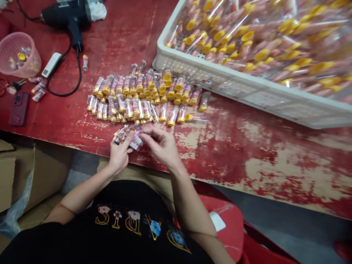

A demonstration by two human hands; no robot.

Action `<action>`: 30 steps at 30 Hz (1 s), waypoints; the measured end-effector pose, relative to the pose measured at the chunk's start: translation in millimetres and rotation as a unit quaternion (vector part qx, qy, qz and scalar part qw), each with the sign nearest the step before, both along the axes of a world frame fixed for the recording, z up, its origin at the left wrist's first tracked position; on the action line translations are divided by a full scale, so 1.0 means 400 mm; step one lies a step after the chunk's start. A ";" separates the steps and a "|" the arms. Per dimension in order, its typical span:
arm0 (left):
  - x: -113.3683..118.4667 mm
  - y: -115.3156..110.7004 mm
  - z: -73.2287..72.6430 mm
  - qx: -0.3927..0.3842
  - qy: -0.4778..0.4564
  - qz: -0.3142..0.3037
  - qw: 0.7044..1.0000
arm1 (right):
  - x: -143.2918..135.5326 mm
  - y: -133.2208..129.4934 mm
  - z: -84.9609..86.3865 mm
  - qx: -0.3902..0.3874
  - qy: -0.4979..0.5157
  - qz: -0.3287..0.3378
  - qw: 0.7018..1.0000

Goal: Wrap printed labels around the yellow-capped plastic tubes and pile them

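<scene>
My left hand [120, 154] is closed around a small bunch of printed plastic sleeves [122, 135], thumb on top, just over the table's near edge. My right hand [162, 145] pinches the right side of a purple-and-white printed sleeve [136, 140] from that bunch. Whether this sleeve is separate from the others I cannot tell. Right beyond both hands stand and lean many small clear tubes [134, 106] with yellow caps and purple labels, packed in rows. A narrow clear tube with a yellow cap [189, 117] lies at their near right.
A white plastic crate [228, 79] of yellow-capped tubes fills the back right. At the left are a heat gun [72, 20] with a looping black cord, a pink basket [35, 55], a phone [19, 108] and keys [18, 84]. Cardboard boxes [46, 172] stand below the table edge.
</scene>
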State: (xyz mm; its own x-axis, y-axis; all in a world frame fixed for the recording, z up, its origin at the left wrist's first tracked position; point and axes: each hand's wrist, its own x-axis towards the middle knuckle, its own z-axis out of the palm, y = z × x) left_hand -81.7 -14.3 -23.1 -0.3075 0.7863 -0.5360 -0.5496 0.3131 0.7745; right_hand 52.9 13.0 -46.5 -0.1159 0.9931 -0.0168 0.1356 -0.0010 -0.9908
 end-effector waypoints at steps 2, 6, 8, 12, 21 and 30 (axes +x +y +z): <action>0.024 0.002 0.002 0.009 -0.006 0.002 1.000 | 0.065 0.044 -0.017 0.047 -0.137 -0.084 0.986; 0.057 0.009 0.006 0.004 -0.007 0.008 1.000 | 0.136 0.119 -0.073 0.093 -0.376 -0.207 0.898; 0.062 0.012 0.010 0.004 -0.002 0.012 1.000 | 0.139 0.126 -0.092 0.092 -0.409 -0.178 0.890; 0.057 0.020 0.016 0.016 -0.012 0.017 1.000 | 0.146 0.074 -0.078 0.089 -0.379 -0.123 0.913; 0.091 0.009 0.013 0.050 -0.025 -0.047 0.997 | 0.046 -0.078 0.008 -0.054 0.110 -0.108 0.987; 0.099 0.023 0.043 -0.016 -0.081 0.000 0.997 | 0.056 -0.077 0.030 -0.038 0.162 -0.118 0.979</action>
